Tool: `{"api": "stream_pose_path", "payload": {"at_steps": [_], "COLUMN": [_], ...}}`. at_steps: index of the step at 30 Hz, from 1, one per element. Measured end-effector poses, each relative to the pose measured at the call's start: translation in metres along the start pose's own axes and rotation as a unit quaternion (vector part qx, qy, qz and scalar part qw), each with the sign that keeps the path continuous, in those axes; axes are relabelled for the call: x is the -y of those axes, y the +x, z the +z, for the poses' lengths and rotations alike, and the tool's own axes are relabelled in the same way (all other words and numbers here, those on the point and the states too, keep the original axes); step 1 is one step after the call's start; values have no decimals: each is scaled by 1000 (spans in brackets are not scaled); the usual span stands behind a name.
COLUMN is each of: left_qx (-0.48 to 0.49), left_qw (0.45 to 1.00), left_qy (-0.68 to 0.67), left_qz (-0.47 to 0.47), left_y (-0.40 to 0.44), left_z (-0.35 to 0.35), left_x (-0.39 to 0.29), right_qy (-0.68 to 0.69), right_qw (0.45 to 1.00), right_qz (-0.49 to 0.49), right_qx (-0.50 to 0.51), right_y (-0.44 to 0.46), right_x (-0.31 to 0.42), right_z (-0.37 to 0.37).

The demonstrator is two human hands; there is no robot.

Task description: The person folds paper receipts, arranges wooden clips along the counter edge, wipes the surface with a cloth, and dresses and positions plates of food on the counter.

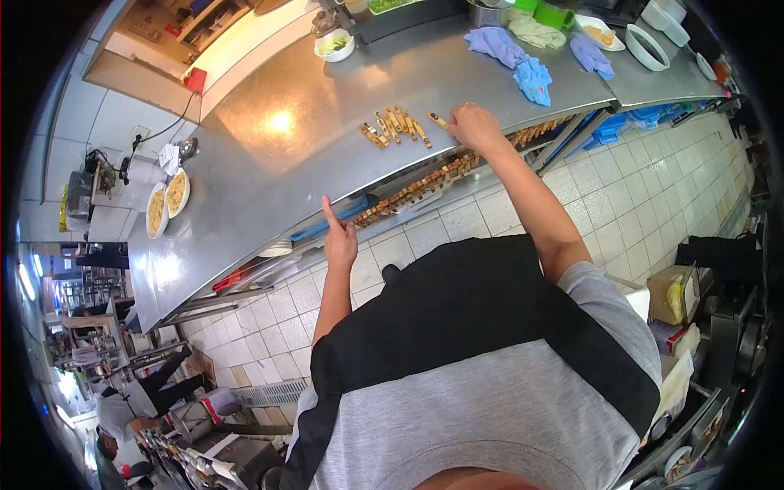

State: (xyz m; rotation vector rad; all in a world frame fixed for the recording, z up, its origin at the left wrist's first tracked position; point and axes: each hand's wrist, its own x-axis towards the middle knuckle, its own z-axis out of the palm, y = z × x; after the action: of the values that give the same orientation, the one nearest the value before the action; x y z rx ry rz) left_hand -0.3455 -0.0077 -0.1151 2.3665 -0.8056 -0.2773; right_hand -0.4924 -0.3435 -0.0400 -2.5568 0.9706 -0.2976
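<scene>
On the steel counter point(269, 163) lies a loose group of several small wooden clips point(396, 124), some with dark ends. My right hand point(472, 126) is at the counter's front edge, right of the group, its fingers closed on another wooden clip point(439, 122). My left hand point(340, 238) is at the front edge farther left, index finger stretched out towards the counter, the other fingers curled, nothing visible in it. Below the counter edge runs a long row of similar clips point(416, 189).
Two bowls of food point(157, 211) stand at the counter's left end. A white bowl of greens point(335, 46) is at the back. Blue cloths point(495, 46) and a blue glove point(533, 80) lie to the right. Another person point(131, 406) is at the lower left.
</scene>
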Motion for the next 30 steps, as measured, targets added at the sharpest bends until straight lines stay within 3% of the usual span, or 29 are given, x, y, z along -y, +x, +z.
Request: {"api": "stream_pose_path", "payload": {"at_steps": [6,11,20,22,24,27,30], "left_qx": [-5,-10,-8,-5,2,5,-2], "left_qw": [1000,1000,999,999,1000,1000,1000], "left_qy": [5,3,7,4,0,-4,2], "left_qz": [9,28,30,35,30,16,25], "left_y": [0,0,2,0,1,1,3], "left_z": [0,3,3,1,0,0,2], "left_x": [-2,2,6,3,0,2,4], "right_qy": [25,55,290,183,162,211,481], "right_qw": [999,995,927,954,973,956,826], "right_qz": [11,-48,-48,-40,18,87,265], "right_qx": [-21,-66,-233,-232,-162,-184,-124], "right_y": [7,21,-26,-49,-74,-103,-113], "right_x": [9,9,-22,-47,-68,-100,-130], "right_z": [12,26,6,4,-2,11,31]}}
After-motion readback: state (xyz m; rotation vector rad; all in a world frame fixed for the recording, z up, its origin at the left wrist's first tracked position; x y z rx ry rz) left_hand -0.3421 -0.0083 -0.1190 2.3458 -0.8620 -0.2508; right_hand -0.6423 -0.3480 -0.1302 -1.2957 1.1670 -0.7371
